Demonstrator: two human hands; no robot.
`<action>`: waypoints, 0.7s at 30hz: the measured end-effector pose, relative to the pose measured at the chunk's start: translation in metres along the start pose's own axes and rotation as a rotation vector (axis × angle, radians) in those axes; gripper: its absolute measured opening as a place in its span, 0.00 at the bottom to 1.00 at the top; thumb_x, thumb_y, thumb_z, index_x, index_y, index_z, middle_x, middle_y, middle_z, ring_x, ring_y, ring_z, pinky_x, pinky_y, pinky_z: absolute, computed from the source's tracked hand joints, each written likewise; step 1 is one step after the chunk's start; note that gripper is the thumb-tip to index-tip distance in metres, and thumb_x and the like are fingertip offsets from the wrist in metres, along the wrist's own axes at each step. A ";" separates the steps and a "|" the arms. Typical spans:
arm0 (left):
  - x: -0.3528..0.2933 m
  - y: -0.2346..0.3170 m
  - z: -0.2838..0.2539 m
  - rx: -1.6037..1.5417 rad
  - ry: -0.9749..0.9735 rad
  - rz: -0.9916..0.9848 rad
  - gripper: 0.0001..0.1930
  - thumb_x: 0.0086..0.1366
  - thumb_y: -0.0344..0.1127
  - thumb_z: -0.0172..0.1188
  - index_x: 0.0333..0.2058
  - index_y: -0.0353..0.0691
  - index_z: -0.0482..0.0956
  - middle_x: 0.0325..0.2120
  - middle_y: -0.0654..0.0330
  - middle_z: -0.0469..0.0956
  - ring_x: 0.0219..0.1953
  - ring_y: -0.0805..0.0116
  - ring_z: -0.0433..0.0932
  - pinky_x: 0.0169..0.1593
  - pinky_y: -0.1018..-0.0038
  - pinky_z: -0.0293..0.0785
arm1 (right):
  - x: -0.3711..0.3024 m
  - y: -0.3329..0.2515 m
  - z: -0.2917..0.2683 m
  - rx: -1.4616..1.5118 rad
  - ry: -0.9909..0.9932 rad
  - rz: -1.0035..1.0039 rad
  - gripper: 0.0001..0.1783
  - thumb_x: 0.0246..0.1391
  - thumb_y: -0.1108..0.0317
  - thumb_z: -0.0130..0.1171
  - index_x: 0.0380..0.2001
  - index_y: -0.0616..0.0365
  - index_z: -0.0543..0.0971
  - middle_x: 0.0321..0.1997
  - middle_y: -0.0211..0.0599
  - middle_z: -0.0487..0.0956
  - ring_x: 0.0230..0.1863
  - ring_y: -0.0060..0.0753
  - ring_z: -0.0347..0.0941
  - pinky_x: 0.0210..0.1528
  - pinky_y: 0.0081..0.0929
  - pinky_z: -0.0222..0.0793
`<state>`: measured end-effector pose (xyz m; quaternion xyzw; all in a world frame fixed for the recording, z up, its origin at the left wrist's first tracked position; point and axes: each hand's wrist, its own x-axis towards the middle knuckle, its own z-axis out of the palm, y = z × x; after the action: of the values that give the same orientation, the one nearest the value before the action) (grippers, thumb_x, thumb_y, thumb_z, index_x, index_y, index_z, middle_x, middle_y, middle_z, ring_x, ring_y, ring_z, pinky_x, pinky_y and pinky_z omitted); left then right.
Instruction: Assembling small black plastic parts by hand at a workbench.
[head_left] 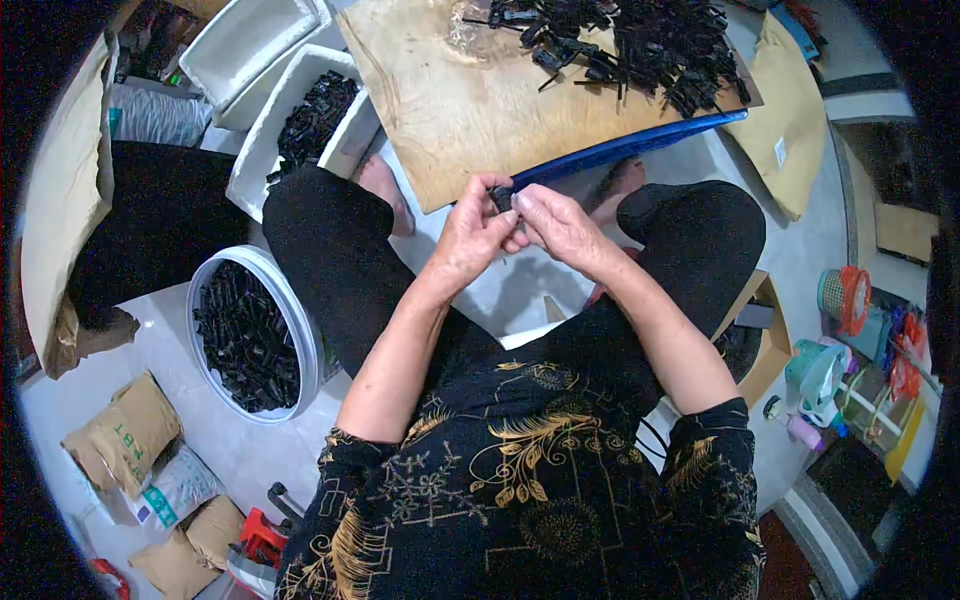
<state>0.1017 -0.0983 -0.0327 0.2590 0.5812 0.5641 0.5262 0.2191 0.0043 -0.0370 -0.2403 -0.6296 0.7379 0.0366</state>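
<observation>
Both my hands meet just off the near edge of a wooden board (440,120). A small black plastic part (502,198) shows between them, gripped by the fingers of my left hand (470,232). My right hand (562,225) presses thumb and fingers together against the same part; whether it pinches a separate small piece is hidden. Toward the far right of the board lies a heap of similar black plastic parts (640,50), some with thin sticks poking out.
Left of my legs stand a white foam box (245,180) and a white bucket (312,350), both holding black parts. Packed bags (125,425) lie at the lower left. A cardboard box (775,345) sits by my right knee, and blue plastic (620,145) edges the board.
</observation>
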 end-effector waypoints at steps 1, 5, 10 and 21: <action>0.000 0.000 0.001 0.060 0.015 0.001 0.14 0.59 0.21 0.48 0.44 0.38 0.60 0.22 0.61 0.71 0.22 0.76 0.73 0.23 0.81 0.70 | 0.001 0.005 0.001 -0.065 0.005 -0.045 0.13 0.61 0.60 0.39 0.30 0.57 0.68 0.21 0.23 0.65 0.21 0.12 0.58 0.21 0.13 0.54; 0.002 0.000 0.001 0.086 0.030 0.006 0.12 0.59 0.21 0.48 0.41 0.38 0.60 0.22 0.61 0.71 0.22 0.76 0.73 0.23 0.81 0.70 | 0.003 0.003 0.001 -0.004 -0.041 0.031 0.13 0.61 0.62 0.38 0.33 0.61 0.67 0.26 0.27 0.67 0.27 0.16 0.64 0.28 0.15 0.61; 0.000 0.000 0.003 0.141 0.082 -0.024 0.12 0.58 0.21 0.49 0.40 0.38 0.60 0.22 0.61 0.71 0.21 0.77 0.73 0.23 0.81 0.69 | 0.007 0.014 0.004 -0.052 -0.004 0.041 0.13 0.61 0.62 0.39 0.33 0.60 0.67 0.25 0.27 0.69 0.27 0.17 0.66 0.29 0.16 0.63; 0.010 -0.010 0.001 0.279 0.305 0.161 0.13 0.58 0.22 0.49 0.41 0.38 0.60 0.20 0.62 0.70 0.20 0.77 0.72 0.22 0.79 0.69 | 0.028 0.003 0.013 -0.293 0.147 -0.063 0.10 0.58 0.67 0.43 0.29 0.63 0.68 0.20 0.32 0.69 0.23 0.21 0.65 0.27 0.23 0.64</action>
<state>0.1022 -0.0912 -0.0453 0.2864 0.7039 0.5510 0.3448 0.1898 0.0016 -0.0468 -0.2765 -0.7334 0.6171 0.0702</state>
